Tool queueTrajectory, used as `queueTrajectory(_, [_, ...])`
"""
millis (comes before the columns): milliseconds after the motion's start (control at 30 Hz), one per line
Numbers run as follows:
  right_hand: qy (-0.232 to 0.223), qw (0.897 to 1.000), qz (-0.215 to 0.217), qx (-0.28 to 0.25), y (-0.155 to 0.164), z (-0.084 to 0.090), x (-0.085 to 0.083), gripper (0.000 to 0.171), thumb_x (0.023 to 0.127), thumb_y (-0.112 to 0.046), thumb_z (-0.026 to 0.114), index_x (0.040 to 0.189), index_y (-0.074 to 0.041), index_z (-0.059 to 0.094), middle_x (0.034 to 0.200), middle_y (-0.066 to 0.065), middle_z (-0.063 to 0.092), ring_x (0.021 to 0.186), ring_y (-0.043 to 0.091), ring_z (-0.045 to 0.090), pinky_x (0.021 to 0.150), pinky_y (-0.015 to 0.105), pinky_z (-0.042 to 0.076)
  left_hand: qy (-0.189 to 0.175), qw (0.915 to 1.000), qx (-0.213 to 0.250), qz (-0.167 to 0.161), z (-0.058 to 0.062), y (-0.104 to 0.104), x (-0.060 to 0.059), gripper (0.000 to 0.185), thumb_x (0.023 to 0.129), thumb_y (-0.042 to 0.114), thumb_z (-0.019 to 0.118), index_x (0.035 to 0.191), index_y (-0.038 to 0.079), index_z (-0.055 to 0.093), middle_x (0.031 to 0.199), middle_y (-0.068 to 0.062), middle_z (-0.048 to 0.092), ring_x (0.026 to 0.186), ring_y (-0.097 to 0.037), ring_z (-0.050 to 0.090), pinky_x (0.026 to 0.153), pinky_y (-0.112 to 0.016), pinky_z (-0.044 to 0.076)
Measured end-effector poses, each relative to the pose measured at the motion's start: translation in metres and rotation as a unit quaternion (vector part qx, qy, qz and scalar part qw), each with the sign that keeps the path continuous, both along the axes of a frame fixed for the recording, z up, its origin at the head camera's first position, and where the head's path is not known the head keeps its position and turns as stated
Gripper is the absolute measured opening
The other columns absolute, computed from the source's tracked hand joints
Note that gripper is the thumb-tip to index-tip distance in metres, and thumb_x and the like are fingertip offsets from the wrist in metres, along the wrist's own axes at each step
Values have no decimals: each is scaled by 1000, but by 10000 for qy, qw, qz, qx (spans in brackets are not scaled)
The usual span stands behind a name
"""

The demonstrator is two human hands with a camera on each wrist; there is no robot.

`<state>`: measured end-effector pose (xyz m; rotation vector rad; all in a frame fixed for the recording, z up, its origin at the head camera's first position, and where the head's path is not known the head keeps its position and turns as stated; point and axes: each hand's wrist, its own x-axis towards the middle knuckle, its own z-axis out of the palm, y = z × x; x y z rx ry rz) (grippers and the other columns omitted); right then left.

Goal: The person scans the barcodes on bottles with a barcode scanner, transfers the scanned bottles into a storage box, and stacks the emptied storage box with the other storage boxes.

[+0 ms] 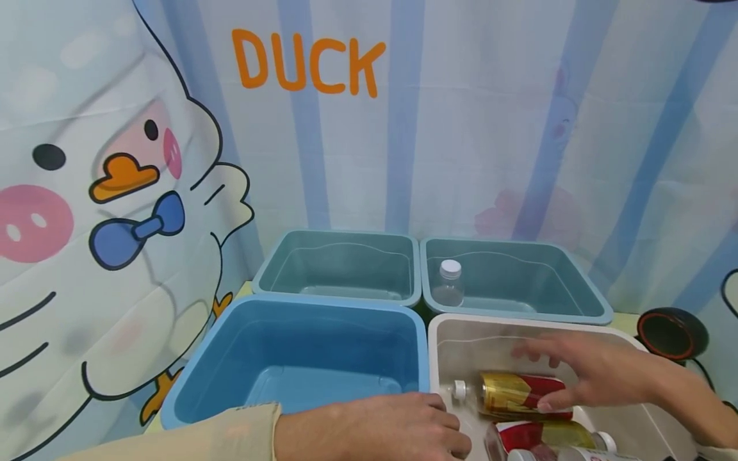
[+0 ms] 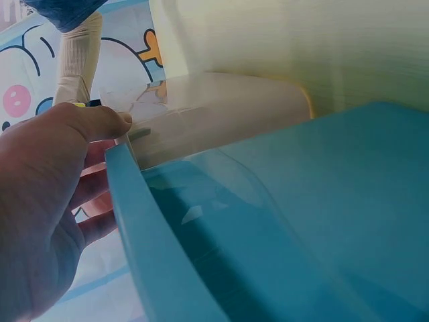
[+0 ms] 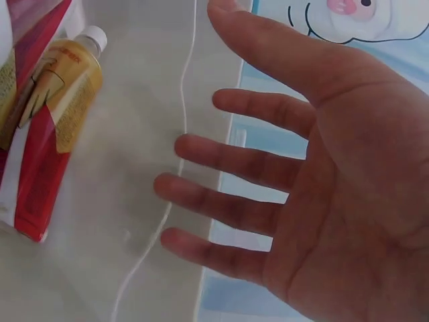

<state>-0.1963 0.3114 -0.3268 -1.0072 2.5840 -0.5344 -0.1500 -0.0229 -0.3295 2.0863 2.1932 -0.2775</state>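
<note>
My left hand is over the seam between the blue bin and the off-white bin. In the left wrist view its thumb and loosely bent fingers are right at the bins' rims, with no item in them. My right hand, fingers spread and holding nothing, hovers over the off-white bin. Below it lies a bottle with a gold and red label and a white cap. A second red and gold bottle lies nearer me, beside other bottles partly cut off by the frame's lower edge.
Two teal bins stand behind: the left one, and the right one holding a clear bottle with a white cap. A black round device is at the far right. A printed duck curtain hangs behind.
</note>
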Motion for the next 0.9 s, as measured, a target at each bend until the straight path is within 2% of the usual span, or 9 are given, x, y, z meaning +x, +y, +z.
queueTrajectory(67, [-99, 9999, 42, -47, 3, -3, 0, 59, 90, -48, 79, 140, -24, 59, 129, -5, 63, 98, 3, 59, 73, 27, 56, 29, 10000, -12, -9, 0, 0, 0, 46, 100, 52, 63, 140, 32, 65, 127, 20, 65, 108, 8, 56, 105, -12, 34])
queueTrajectory(167, [-445, 9989, 54, -148, 7, -7, 0, 60, 89, -41, 82, 141, -23, 58, 131, -2, 63, 103, 8, 61, 77, 31, 58, 51, 10000, -39, 3, 0, 0, 0, 45, 100, 52, 63, 140, 32, 65, 127, 20, 65, 108, 8, 55, 105, -12, 33])
queueTrajectory(300, [-1002, 9949, 123, -87, 10, -10, 1, 71, 87, -38, 84, 148, -21, 53, 143, 7, 58, 119, 20, 60, 88, 52, 58, -23, 10000, -41, 43, 0, -1, 0, 48, 97, 53, 65, 141, 32, 65, 128, 20, 65, 110, 8, 56, 106, -13, 33])
queueTrajectory(400, [-1441, 9887, 393, -89, 11, -13, 0, 71, 86, -37, 84, 148, -21, 53, 144, 5, 57, 123, 21, 57, 91, 59, 55, -113, 9999, -31, 97, 0, -1, 0, 52, 95, 54, 67, 142, 32, 64, 129, 20, 65, 110, 8, 56, 106, -13, 34])
queueTrajectory(567, [-2135, 9744, 695, 109, 6, -19, -5, 60, 86, -34, 85, 139, -25, 58, 132, -7, 61, 114, 9, 58, 93, 42, 57, -59, 10000, -36, 49, 0, 0, -1, 48, 98, 53, 65, 141, 32, 65, 127, 20, 65, 109, 8, 56, 105, -12, 33])
queueTrajectory(700, [-2412, 9665, 679, 550, -3, -24, -8, 51, 83, -32, 87, 127, -28, 61, 114, -14, 62, 100, 4, 59, 84, 28, 55, 0, 10000, -54, 1, -1, -1, -1, 46, 100, 53, 63, 141, 32, 65, 128, 20, 65, 110, 8, 56, 106, -12, 33])
queueTrajectory(767, [-2532, 9623, 661, 738, -7, -26, -9, 48, 81, -31, 88, 121, -27, 63, 107, -14, 62, 94, 3, 58, 80, 24, 53, -38, 10000, -37, 6, -1, -1, -1, 47, 99, 53, 64, 141, 32, 65, 128, 20, 65, 111, 8, 56, 106, -13, 33])
queueTrajectory(900, [-2774, 9525, 674, 1058, -16, -29, -12, 45, 80, -28, 88, 117, -27, 63, 101, -15, 62, 90, 1, 58, 79, 21, 51, -154, 9999, 17, 35, -1, -1, -1, 49, 97, 52, 66, 140, 31, 65, 127, 19, 66, 111, 9, 56, 106, -13, 33])
